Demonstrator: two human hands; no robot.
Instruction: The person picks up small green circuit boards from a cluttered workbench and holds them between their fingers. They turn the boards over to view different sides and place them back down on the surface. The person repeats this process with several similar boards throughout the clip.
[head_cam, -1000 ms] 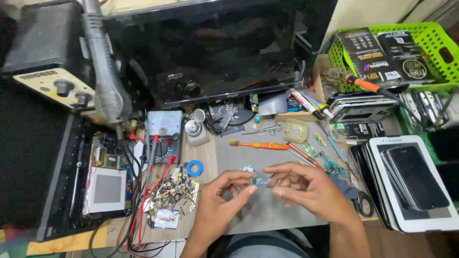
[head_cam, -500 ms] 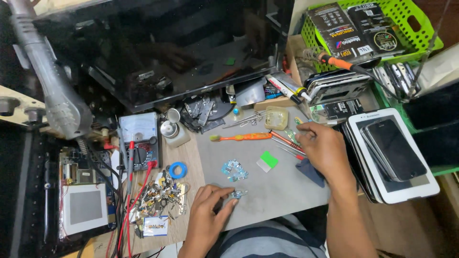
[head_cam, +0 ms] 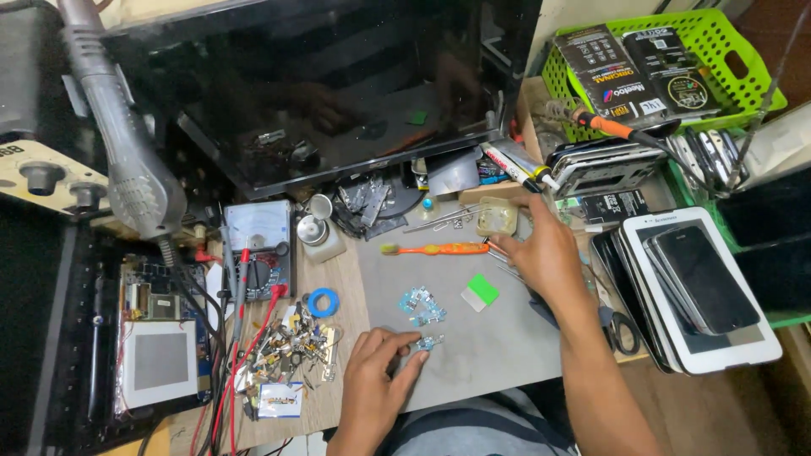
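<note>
Cluttered repair bench [head_cam: 498, 355]: hands rest on its grey mat [head_cam: 473, 338] among tools.

A cluttered wooden workbench [head_cam: 342, 279] under a grey mat [head_cam: 498, 338], pale wall [head_cam: 591, 13] behind, evenly lit

orange toothbrush [head_cam: 435, 248], green-and-white card [head_cam: 480, 292], blue tape ring [head_cam: 322, 301], lime basket [head_cam: 743, 63], grey mat [head_cam: 498, 346], red probe leads [head_cam: 253, 329]; small boards [head_cam: 422, 306] look pale blue, perhaps teal.
</note>
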